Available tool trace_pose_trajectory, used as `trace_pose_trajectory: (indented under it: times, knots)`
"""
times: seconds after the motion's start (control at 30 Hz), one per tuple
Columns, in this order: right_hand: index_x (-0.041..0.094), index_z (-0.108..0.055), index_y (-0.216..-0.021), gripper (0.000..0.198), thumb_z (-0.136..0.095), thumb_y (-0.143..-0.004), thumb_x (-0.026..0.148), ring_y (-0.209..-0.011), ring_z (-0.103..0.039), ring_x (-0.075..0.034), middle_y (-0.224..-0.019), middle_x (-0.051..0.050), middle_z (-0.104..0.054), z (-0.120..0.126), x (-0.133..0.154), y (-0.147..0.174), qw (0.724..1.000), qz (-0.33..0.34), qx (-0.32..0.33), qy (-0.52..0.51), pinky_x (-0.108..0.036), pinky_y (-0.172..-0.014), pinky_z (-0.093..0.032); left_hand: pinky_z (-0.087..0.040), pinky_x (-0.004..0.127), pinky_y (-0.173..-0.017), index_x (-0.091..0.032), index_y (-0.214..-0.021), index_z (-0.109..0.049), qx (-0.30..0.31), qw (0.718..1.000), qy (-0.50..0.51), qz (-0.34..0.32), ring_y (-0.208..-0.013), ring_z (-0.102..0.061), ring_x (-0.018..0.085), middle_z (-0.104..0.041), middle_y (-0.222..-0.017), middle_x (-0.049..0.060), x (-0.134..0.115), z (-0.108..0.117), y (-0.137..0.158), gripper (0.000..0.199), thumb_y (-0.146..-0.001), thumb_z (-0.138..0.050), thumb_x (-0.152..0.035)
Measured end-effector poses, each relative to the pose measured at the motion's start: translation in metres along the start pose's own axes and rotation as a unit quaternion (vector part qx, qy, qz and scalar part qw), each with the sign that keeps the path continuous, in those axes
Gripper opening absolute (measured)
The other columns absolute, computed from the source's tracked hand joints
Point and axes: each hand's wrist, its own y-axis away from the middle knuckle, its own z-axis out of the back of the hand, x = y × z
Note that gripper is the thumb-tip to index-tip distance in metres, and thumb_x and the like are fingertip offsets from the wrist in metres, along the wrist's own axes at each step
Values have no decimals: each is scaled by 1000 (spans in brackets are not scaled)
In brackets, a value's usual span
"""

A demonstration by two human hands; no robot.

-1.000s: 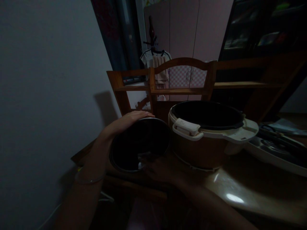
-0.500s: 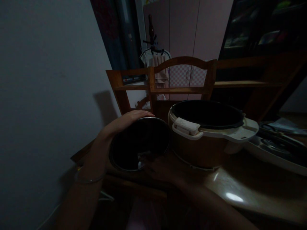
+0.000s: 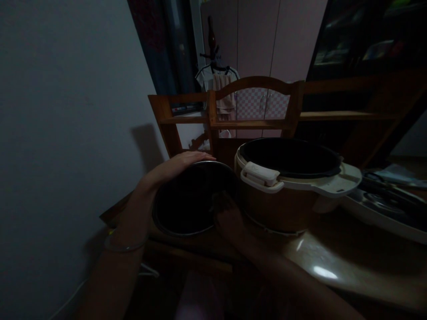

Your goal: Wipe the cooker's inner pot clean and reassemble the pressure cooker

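A dark round pot (image 3: 185,211) with a thin shiny rim is tipped so its opening faces me. My left hand (image 3: 182,162) rests over its upper left rim, fingers stretched along the edge and thumb hidden. At the right part of the opening, my right hand (image 3: 230,218) reaches in with fingers bent around a small pale cloth (image 3: 217,201), mostly hidden and dim. Just to the right stands a lidless electric cooker (image 3: 278,206) with a white handle (image 3: 262,174) and a black inner pot (image 3: 290,158).
The glossy tabletop (image 3: 325,271) carries a pale-edged appliance (image 3: 383,213) at the right, partly in shadow. A wooden shelf frame (image 3: 255,124) borders the far side. A white wall (image 3: 73,133) closes off the left.
My right hand has moved up and to the right inside the pot's opening, taking the pale cloth along. My left hand stays on the rim.
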Motion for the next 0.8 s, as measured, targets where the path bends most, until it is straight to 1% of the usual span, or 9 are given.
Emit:
trace_pose_trajectory:
  times: [0.1, 0.23, 0.33, 0.43, 0.53, 0.6, 0.63, 0.7, 0.8]
  knots:
    - [-3, -50, -136, 53, -55, -88, 18, -136, -38, -35, -140, -25, -50, -2, 3, 0, 1000, -5, -5, 9, -47, -118, -24, -31, 37, -114, -24, -125, -62, -3, 1000, -12, 2, -128, -50, 22, -59, -136, -1, -4, 0, -1, 44, -99, -30, -39]
    - [-1, -61, -125, 44, -57, -87, 19, -131, -44, -36, -133, -25, -55, -2, 7, 3, 998, 56, 23, -10, -49, -118, -22, -30, 35, -115, -25, -125, -63, 0, 1000, -10, -3, -126, -51, 20, -59, -136, -1, -5, -1, -1, 43, -99, -31, -35]
    - [4, -53, -134, 48, -54, -89, 19, -129, -47, -31, -136, -20, -54, 0, 9, 5, 993, 84, 43, -68, -44, -114, -32, -31, 34, -114, -26, -126, -62, -2, 1000, 14, 7, -127, -51, 20, -59, -135, -1, -4, -1, -2, 43, -99, -31, -37]
    - [14, -45, -143, 50, -47, -92, 17, -126, -50, -24, -138, -13, -54, 3, 9, 7, 986, 98, 68, -120, -37, -107, -41, -31, 35, -115, -26, -126, -62, -3, 1000, 22, 14, -127, -51, 21, -60, -134, -1, -3, -1, -2, 44, -99, -30, -40]
    - [17, -42, -144, 53, -48, -92, 15, -128, -48, -25, -142, -12, -51, 9, 6, 7, 980, 136, 85, -119, -39, -107, -42, -30, 36, -115, -26, -126, -62, -4, 1000, 23, 8, -127, -51, 20, -58, -136, -1, -2, -2, -1, 43, -99, -31, -39]
    - [17, -37, -147, 57, -49, -91, 12, -130, -47, -26, -144, -13, -49, 12, 5, 6, 980, 156, 78, -97, -40, -106, -42, -30, 36, -115, -25, -127, -61, -3, 1000, 21, 3, -128, -50, 21, -57, -137, -1, -1, -2, -1, 44, -99, -31, -39]
    - [17, -33, -149, 60, -48, -91, 11, -130, -46, -27, -144, -14, -48, 13, 4, 5, 982, 157, 68, -80, -41, -106, -42, -30, 36, -115, -25, -127, -61, -2, 1000, 17, 1, -128, -49, 21, -57, -138, 0, -1, -2, 0, 44, -99, -30, -40]
    - [14, -29, -151, 63, -47, -91, 7, -131, -46, -27, -143, -17, -49, 13, 3, 3, 990, 132, 43, -39, -43, -108, -41, -29, 35, -115, -24, -128, -60, 0, 1000, 5, -8, -130, -48, 21, -57, -138, 0, 1, -1, 0, 44, -99, -30, -39]
    - [3, -42, -143, 54, -46, -89, 2, -131, -46, -29, -138, -23, -52, 6, 2, 1, 998, 63, 25, 15, -48, -113, -34, -29, 35, -115, -24, -128, -60, 5, 1000, -8, -17, -130, -47, 21, -57, -138, -1, 5, 0, 0, 45, -98, -30, -39]
